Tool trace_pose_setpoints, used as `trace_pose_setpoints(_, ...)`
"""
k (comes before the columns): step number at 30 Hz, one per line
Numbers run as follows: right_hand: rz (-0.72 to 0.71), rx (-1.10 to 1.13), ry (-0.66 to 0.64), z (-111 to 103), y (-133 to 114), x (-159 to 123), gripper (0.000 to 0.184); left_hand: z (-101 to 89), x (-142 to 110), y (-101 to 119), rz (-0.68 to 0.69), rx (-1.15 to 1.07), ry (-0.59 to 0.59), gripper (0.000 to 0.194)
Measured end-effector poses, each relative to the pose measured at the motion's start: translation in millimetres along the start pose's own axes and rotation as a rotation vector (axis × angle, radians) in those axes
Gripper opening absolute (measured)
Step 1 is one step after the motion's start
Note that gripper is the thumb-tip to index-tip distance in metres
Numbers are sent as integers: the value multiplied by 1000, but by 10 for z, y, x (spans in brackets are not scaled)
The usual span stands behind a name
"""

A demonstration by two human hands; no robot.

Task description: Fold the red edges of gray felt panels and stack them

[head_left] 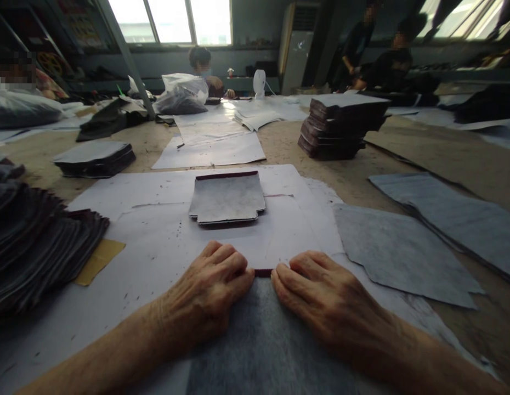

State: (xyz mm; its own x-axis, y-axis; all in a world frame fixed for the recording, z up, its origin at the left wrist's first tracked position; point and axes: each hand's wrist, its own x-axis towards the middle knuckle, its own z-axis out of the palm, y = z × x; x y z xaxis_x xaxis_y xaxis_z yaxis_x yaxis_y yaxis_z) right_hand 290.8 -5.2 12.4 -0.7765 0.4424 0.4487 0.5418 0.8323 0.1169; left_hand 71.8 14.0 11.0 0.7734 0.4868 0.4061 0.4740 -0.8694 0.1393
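A grey sheet of backed material [263, 340] lies in front of me, its far edge folded over into a narrow dark red strip. My left hand [216, 282] presses on the left part of that folded edge, fingers curled and closed on it. On the right part, my right hand [321, 291] does the same, its fingers bent over the fold. Between the hands a short length of the red strip shows. Just beyond them lies a small stack of cut grey pieces [227, 198] with dark red folded edges, resting on white paper [156, 236].
A tall fanned pile of dark pieces [37, 241] stands at the left, by a yellow card [101, 260]. Another stack [341, 126] is at the back right. Grey sheets [403, 247] lie at right. Plastic bags [183, 93] and several people are farther back.
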Motion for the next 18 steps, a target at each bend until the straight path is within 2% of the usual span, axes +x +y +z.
trace_pose_setpoints(4, 1, -49, 3, -6, -20, 25, 30, -18, -19, 20, 37, 67, 2, 30)
trace_pose_setpoints(9, 43, -40, -18, 2, -16, -3, 29, -32, -41, 43, -5, 84, 9, 31)
trace_pose_setpoints(15, 105, 3, 59, 26, -3, -36, 32, -27, -26, 53, 5, 106, -9, 31)
trace_pose_setpoints(18, 83, -12, 1, 25, -1, -18, 33, -36, -17, 67, 0, 108, -14, 32)
